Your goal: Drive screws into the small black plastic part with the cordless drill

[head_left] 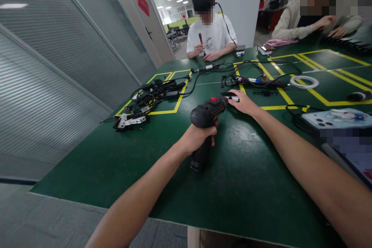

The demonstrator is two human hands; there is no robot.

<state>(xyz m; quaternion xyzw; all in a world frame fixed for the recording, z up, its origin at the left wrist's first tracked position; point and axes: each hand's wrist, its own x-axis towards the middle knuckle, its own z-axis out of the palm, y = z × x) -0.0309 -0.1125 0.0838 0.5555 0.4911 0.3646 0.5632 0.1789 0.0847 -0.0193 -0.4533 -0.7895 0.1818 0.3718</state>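
My left hand [197, 138] is wrapped round the grip of a black cordless drill [205, 113] with a red switch on top. The drill is upright over the table, its chuck pointing away and to the right. Just past the chuck, my right hand [241, 102] has its fingers closed on a small black and silver piece [229, 95]. This piece lies close to the chuck; whether the two touch, I cannot tell. Its exact kind is unclear.
Black cables and parts [157, 95] lie within yellow tape on the green table [116, 162]. Further cables [258, 81] and a white ring-shaped coil [304, 81] are beyond my right hand. A phone [337, 118] lies at right. Two people sit across; one holds a screwdriver [200, 39].
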